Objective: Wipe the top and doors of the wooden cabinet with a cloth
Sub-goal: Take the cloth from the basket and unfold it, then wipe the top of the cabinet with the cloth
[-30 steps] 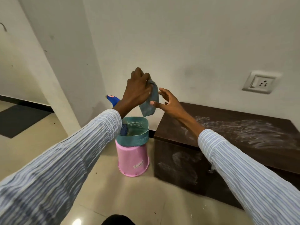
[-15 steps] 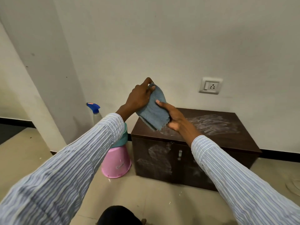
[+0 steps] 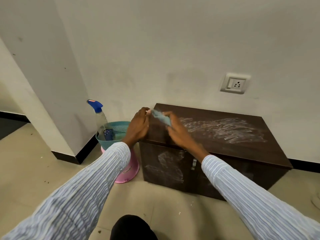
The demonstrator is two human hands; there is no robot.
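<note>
Both hands were on the blue cloth (image 3: pixel 161 117), left hand (image 3: pixel 138 126) pinching a corner, right hand (image 3: pixel 178 134) gripping the rest, low over the cabinet (image 3: pixel 225 146) top's left end, probably spreading it to tackle the white smears.

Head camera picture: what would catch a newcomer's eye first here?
Most striking is the dark wooden cabinet against the wall, its top and left door smeared with white streaks. Over its left end, the left hand and right hand hold a blue-grey cloth between them. Left of the cabinet, a teal basket with a spray bottle sits on an upturned pink bucket.
</note>
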